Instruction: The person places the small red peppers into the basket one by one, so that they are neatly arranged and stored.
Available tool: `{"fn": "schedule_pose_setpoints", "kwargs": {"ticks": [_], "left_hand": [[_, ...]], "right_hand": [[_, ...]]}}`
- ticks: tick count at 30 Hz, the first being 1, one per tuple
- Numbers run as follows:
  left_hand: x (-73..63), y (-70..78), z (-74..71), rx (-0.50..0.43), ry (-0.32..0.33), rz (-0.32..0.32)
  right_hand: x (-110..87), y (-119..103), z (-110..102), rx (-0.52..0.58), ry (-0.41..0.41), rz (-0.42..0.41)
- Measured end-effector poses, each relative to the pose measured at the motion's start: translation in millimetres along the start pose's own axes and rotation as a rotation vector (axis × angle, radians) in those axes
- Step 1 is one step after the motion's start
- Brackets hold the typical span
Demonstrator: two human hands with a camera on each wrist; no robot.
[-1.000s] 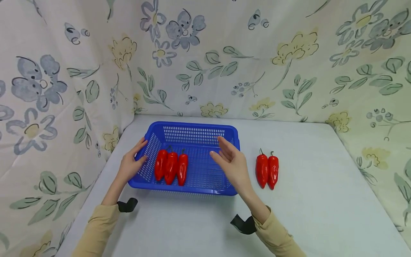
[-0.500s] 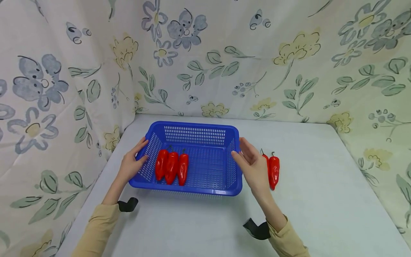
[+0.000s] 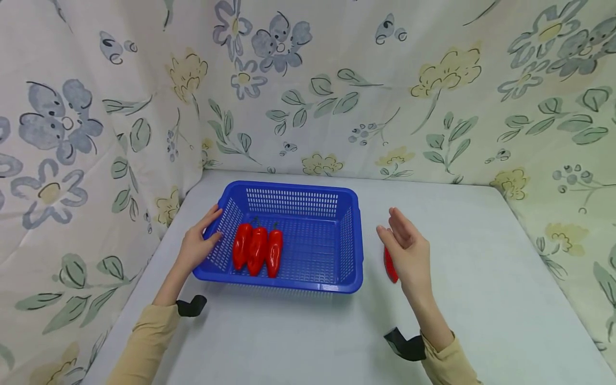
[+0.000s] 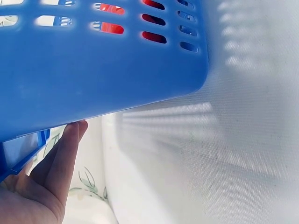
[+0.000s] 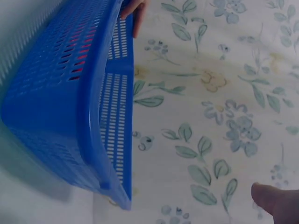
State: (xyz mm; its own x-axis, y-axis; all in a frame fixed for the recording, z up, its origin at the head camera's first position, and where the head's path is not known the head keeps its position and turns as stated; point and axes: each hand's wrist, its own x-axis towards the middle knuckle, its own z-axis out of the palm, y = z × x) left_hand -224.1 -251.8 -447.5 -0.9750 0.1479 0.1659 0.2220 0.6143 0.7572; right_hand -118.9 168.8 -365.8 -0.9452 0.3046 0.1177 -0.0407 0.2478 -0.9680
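Note:
My left hand (image 3: 196, 247) holds the left rim of a blue plastic basket (image 3: 289, 285), its thumb over the inner side. In the left wrist view, the fingers (image 4: 65, 163) reach up to the basket's wall. Three glossy red peppers (image 3: 257, 251) lie side by side in the basket's left half, stems pointing away. To the right of the basket, my right hand (image 3: 409, 254) hangs over the table, fingers extended and thumb apart, holding nothing. Below it a red pepper (image 3: 391, 266) shows in part; the one beside it is hidden behind the hand.
The basket stands on a white table (image 3: 481, 299). A floral cloth (image 3: 308, 107) rises behind the table and along both sides. Each wrist wears a black strap (image 3: 405, 345) by the beige sleeve.
My right hand has moved right, from over the basket past its right rim to above the two peppers on the table. The left hand and the basket have stayed put.

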Motion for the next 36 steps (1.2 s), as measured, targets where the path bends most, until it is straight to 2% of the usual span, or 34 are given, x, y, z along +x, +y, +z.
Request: {"fn": "schedule_pose_setpoints", "kwargs": {"ticks": [9,16,22,36], "left_hand": [[-0.3,1.8,-1.8,0.003,-0.001,0.004],[0.9,1.2,-2.1,0.012,-0.005,0.005],[1.8,1.5,-2.2,0.016,-0.007,0.002],[0.5,-0.1,-0.3,0.001,-0.004,-0.001]], "right_hand": [[2.3,15,-25,-0.075,0.081,0.059],[8.2,36,-42,-0.146,0.131,0.093],[17.2,56,-49,-0.212,0.152,0.155],[31.2,111,-59,-0.295,0.054,0.381]]}}
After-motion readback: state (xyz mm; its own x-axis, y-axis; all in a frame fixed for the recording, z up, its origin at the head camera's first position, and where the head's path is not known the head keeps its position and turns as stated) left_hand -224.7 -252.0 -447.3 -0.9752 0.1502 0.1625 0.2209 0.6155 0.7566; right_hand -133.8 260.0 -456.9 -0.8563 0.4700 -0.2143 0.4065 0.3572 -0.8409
